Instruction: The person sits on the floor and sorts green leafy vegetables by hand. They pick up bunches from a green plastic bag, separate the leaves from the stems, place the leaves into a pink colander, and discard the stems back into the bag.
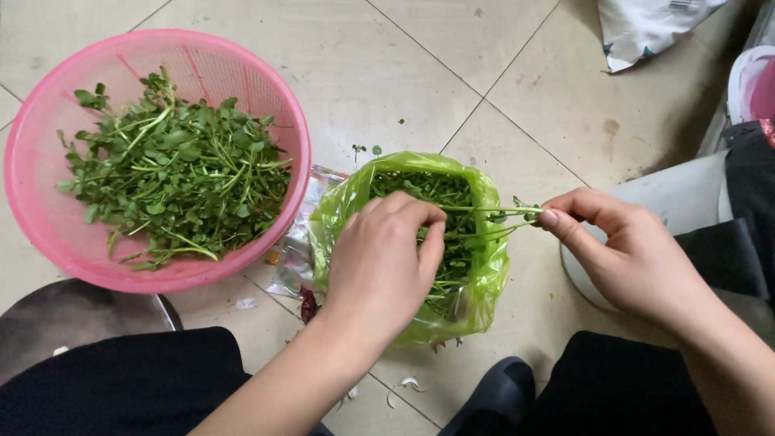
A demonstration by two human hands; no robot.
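A thin green stem with small leaves (492, 211) stretches between my two hands above a green plastic bag (488, 266) full of leafy greens. My left hand (383, 262) hovers over the bag's middle, its fingertips pinched on the stem's left end. My right hand (626, 254) pinches the stem's right end just past the bag's right edge. A round pink basket (48, 218) at the left holds a pile of picked green sprigs (182, 173).
The floor is beige tile with scraps of leaf and peel near the bag. A crumpled clear wrapper (295, 250) lies under the bag's left side. A white patterned bag (646, 28) lies top right, and a white stool edge (678, 194) stands at right. My black-trousered knees and a dark shoe (496, 396) fill the bottom.
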